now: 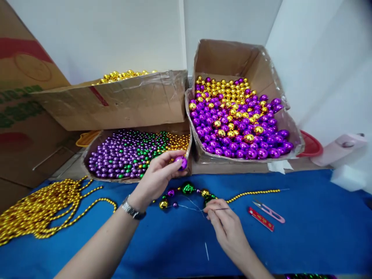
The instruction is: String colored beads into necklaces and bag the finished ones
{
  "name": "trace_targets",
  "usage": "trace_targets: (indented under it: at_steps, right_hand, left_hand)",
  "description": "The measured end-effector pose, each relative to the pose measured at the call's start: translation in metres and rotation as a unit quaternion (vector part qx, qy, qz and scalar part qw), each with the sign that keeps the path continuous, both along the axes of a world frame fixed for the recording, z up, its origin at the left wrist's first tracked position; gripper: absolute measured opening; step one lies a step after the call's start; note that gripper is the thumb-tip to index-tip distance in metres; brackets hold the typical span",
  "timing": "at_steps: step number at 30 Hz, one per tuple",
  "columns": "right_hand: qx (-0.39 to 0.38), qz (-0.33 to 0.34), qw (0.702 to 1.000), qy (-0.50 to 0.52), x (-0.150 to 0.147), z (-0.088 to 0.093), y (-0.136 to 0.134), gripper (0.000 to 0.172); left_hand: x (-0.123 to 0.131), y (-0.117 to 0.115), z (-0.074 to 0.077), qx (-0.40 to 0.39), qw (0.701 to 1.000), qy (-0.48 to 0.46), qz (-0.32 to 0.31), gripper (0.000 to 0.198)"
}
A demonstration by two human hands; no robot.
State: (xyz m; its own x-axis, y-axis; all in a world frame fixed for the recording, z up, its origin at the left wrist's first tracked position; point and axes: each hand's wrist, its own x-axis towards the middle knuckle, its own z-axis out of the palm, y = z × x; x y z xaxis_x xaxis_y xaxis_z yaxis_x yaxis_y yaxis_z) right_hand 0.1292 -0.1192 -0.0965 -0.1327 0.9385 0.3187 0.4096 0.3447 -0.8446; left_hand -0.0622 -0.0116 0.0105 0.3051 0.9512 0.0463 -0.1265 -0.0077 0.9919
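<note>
Between the thumb and fingers of my left hand is a shiny purple bead, held up at the front edge of the box of small beads. My right hand is closed in a pinch low over the blue cloth; a thin pale string runs to its fingertips, and a thin dark needle-like piece sticks out beside them. Just beyond lies a strand of mixed beads, with a large green bead, a gold bead and a purple bead. A gold bead chain extends rightward from it.
Small purple, green and gold beads fill a low box; larger purple and gold ones fill the right box. Another carton stands above. Gold bead chains lie left. Thread snips and a red packet lie right.
</note>
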Motion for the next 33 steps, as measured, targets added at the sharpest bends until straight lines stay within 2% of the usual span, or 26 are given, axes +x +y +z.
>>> trace_targets:
  at_steps: [4, 8, 12, 17, 24, 27, 30, 33]
  right_hand:
    - [0.03, 0.03, 0.997, -0.057, 0.0, -0.002, -0.001, 0.022]
    - [0.1, 0.042, 0.987, -0.122, 0.001, -0.007, -0.004, 0.029]
    - [0.126, 0.061, 0.973, -0.182, 0.0, -0.009, -0.005, 0.033]
    - [0.144, 0.051, 0.967, -0.206, -0.003, -0.008, -0.006, 0.033]
    - [0.172, 0.028, 0.944, -0.279, 0.0, -0.011, -0.003, 0.033]
    - [0.189, 0.013, 0.938, -0.29, -0.002, -0.012, -0.001, 0.033]
    - [0.183, 0.013, 0.944, -0.274, -0.005, -0.013, 0.0, 0.031]
    - [0.164, 0.027, 0.958, -0.234, -0.005, -0.016, 0.0, 0.031]
  left_hand:
    - [-0.031, -0.023, -0.03, -0.1, 0.991, -0.082, 0.042, 0.024]
    - [-0.047, -0.033, -0.042, -0.119, 0.985, -0.107, 0.065, 0.026]
    - [-0.051, -0.035, -0.043, -0.113, 0.986, -0.094, 0.078, 0.032]
    - [-0.05, -0.037, -0.042, -0.083, 0.993, -0.039, 0.076, 0.037]
    - [-0.048, -0.04, -0.037, 0.0, 0.995, 0.058, 0.083, 0.033]
    - [-0.043, -0.045, -0.036, 0.024, 0.992, 0.109, 0.056, 0.038]
    - [-0.037, -0.05, -0.04, 0.002, 0.995, 0.095, 0.027, 0.041]
    - [-0.033, -0.053, -0.046, -0.037, 0.998, 0.042, 0.028, 0.04]
